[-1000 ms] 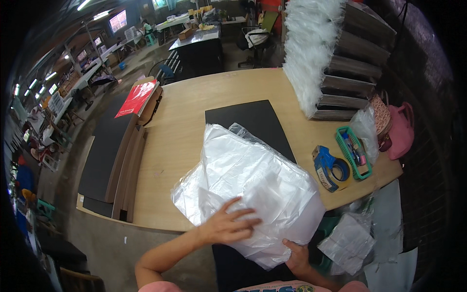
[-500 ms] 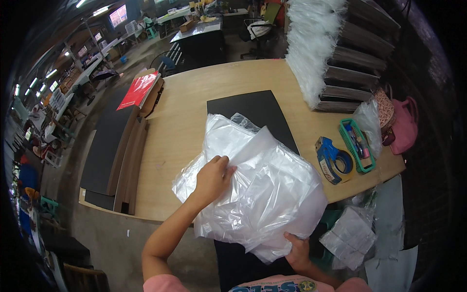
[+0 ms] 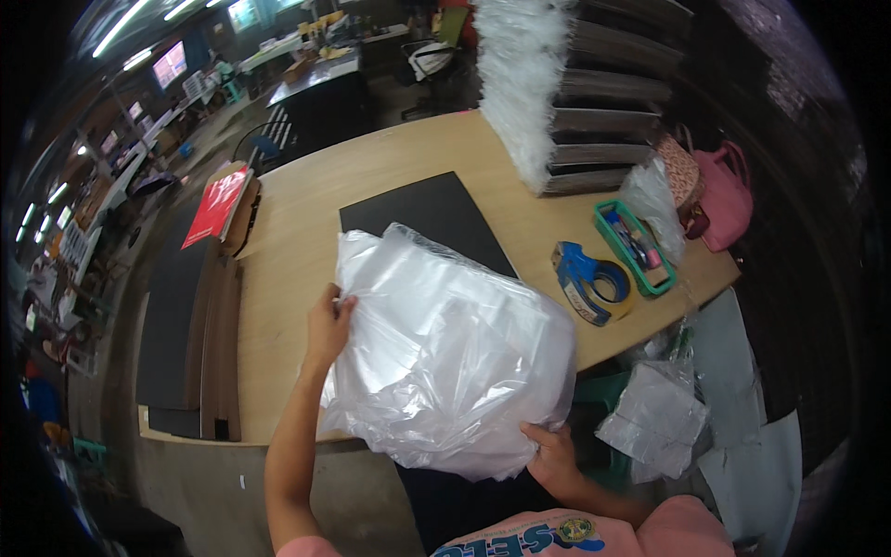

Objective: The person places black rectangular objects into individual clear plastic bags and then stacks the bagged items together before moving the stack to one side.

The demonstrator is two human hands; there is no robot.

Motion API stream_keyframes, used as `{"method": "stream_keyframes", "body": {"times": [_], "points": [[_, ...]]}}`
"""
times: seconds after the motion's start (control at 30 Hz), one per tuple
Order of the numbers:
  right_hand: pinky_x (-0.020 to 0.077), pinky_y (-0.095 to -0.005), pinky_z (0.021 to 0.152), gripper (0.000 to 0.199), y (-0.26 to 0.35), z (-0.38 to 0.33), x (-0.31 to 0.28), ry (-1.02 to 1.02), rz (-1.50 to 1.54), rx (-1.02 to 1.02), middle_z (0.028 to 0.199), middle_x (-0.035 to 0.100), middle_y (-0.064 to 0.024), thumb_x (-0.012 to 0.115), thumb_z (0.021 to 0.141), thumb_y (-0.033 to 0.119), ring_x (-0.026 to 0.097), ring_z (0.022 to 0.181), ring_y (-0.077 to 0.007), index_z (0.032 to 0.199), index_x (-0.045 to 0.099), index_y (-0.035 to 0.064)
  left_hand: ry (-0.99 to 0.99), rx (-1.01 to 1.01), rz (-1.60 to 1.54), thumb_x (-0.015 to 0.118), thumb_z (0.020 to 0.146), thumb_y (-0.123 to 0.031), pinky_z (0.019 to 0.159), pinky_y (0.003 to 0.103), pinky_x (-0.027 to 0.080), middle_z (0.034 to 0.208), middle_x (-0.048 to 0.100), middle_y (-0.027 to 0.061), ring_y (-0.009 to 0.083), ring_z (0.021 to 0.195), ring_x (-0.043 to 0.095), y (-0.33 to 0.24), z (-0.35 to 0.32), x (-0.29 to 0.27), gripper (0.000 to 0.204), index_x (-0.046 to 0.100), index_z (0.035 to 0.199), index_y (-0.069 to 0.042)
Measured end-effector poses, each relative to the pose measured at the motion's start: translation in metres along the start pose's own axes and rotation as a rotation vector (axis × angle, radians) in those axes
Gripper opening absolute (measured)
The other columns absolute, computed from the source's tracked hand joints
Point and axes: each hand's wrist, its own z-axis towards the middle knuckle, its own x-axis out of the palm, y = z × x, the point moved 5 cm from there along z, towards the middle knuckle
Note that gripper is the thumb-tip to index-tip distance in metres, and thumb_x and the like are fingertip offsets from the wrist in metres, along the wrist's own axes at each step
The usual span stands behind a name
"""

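Note:
A loose pile of clear plastic bags (image 3: 445, 362) lies over the table's front edge and partly covers a flat black board (image 3: 427, 213). My left hand (image 3: 329, 325) pinches the pile's left edge with its fingers closed. At the lower right corner, my right hand (image 3: 552, 455) grips the plastic between thumb and fingers. Some of its fingers are hidden under the sheets.
A blue tape dispenser (image 3: 594, 283) and a green basket of pens (image 3: 636, 246) stand at the right. Wrapped black boards (image 3: 603, 121) are stacked behind them, near a pink bag (image 3: 724, 195). More dark boards (image 3: 176, 325) and a red packet (image 3: 218, 206) line the left side.
My left hand has moved from the top of the plastic bags out to their left edge, and the pile lies flatter. My right hand keeps its corner. The whole view has shifted.

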Motion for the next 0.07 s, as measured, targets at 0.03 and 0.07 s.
{"method": "stream_keyframes", "body": {"times": [0.03,0.07], "points": [[0.0475,-0.0382,0.084,0.028,-0.0025,-0.0003,-0.0013,-0.001,0.098,0.072,0.1,0.066,-0.0135,0.067,0.075,0.003,0.064,0.087,-0.0285,0.102,0.065,0.0087,-0.033,0.019,0.003,0.064,0.085,-0.022,0.051,0.037,0.04,0.059,0.053,0.0192,0.0249,0.05,0.051,0.0091,0.0049,-0.0005,0.026,0.053,0.088,0.001],[0.0467,-0.0401,0.087,0.038,0.0024,-0.0005,0.0021,0.035,0.16,0.175,0.103,0.066,-0.0132,0.068,0.077,0.007,0.064,0.088,-0.0284,0.114,0.062,0.0125,-0.072,0.036,0.008,0.064,0.084,-0.023,0.051,0.037,0.04,0.059,0.053,0.019,0.0252,0.05,0.05,0.0144,0.0104,-0.004,0.026,0.053,0.088,0.0]]}}
